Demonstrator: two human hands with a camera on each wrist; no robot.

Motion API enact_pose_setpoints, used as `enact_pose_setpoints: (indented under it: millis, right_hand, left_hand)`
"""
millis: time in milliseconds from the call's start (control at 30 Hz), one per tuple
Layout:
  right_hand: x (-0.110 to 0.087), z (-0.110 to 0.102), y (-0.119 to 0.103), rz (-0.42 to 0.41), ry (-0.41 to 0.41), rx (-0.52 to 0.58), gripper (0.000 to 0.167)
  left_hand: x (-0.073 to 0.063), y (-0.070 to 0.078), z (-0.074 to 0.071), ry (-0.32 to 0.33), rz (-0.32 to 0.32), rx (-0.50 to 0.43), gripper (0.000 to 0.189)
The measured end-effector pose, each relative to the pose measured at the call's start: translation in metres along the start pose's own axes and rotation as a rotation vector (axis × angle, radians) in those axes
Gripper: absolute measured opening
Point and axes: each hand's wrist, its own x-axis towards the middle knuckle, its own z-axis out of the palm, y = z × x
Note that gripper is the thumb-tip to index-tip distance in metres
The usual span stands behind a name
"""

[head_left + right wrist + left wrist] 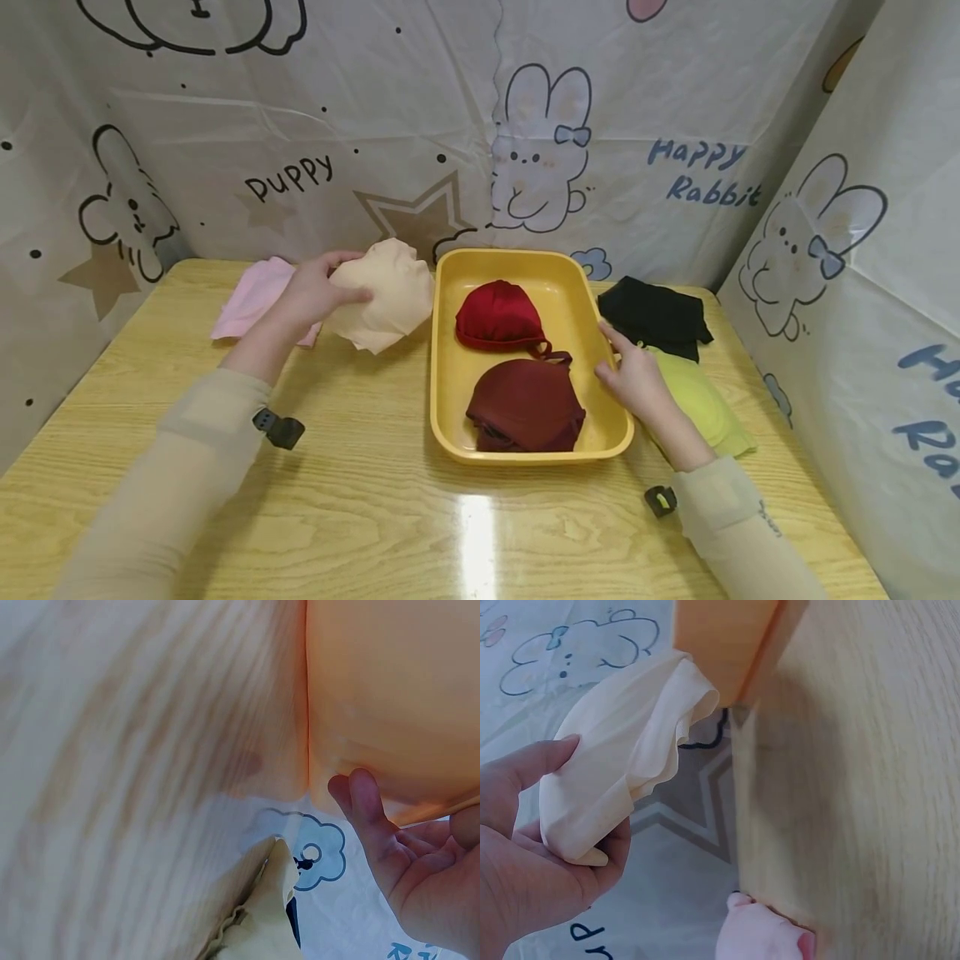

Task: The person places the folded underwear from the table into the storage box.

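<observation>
Cream garment (382,296): in the head view, located just left of the yellow tray (566,308), raised off the desk (337,483) in the left hand (318,287). Right hand (637,375) grips the tray's right rim. Inside the tray, a red bra (498,317) lies toward the far end and a maroon bra (525,400) toward the near end. Left of the tray, a pink garment (258,292) is partly covered by the left arm. Right of the tray lie a black garment (652,312) and, nearer, a yellow-green garment (697,400).

Left wrist view: fingers (615,847) grasp the cream garment, thumb opposed; its wavy edge shows near the tray's outer wall.

Right wrist view: fingers (367,799) contact the tray's outer wall, grasping its rim; the yellow-green garment is beside the tray.
</observation>
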Motion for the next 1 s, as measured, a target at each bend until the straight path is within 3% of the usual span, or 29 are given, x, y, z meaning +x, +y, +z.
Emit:
enact_pose_setpoints:
  millis: [233,600,1000]
  right_hand:
    - [0.000,-0.001,-0.001,-0.004,0.001,-0.008,0.061]
    - [0.001,-0.001,0.001,-0.007,0.006,-0.006,0.061]
    - [-0.001,-0.001,-0.001,-0.009,0.011,-0.013,0.061]
  left_hand:
    - [-0.009,0.012,0.001,0.020,-0.010,-0.070,0.066]
    - [-0.022,0.031,0.006,0.070,0.012,-0.052,0.066]
    - [-0.037,0.054,0.015,0.022,0.078,-0.122,0.063]
